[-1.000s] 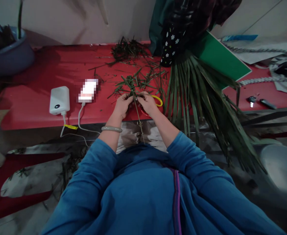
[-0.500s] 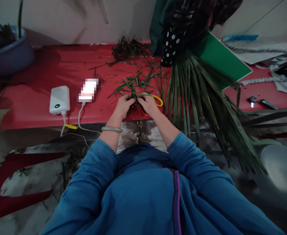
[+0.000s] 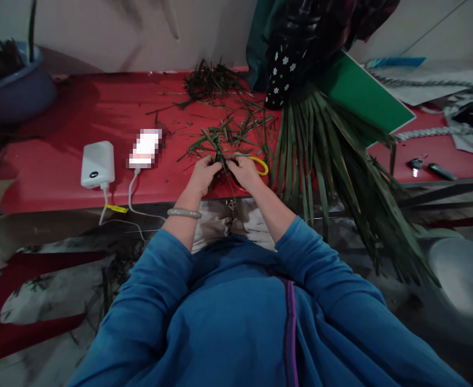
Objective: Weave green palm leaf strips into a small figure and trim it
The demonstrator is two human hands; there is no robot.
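Note:
Between my two hands is a small bunch of green palm leaf strips (image 3: 219, 153), crossing one another, with thin ends sticking out upward and down toward my lap. My left hand (image 3: 205, 173) pinches it from the left, a grey bangle on that wrist. From the right, my right hand (image 3: 242, 169) closes on the same strips with thumb and fingertips. Partly hidden behind the right hand is a yellow loop handle (image 3: 263, 166), perhaps of scissors. Cut leaf scraps (image 3: 236, 129) lie scattered on the red tabletop (image 3: 99, 107) just beyond my hands.
Left stand a white power bank (image 3: 98, 164) and a cabled phone (image 3: 145, 148). A blue basin (image 3: 19, 97) holds leaves. Large palm leaves (image 3: 325, 156) hang over the front edge at right, near a green board (image 3: 365, 97). A scrap pile (image 3: 212, 80) lies at the back.
Both hands stay in nearly the same place, pinching the strips. The thin end hanging toward my lap has shifted slightly to the right.

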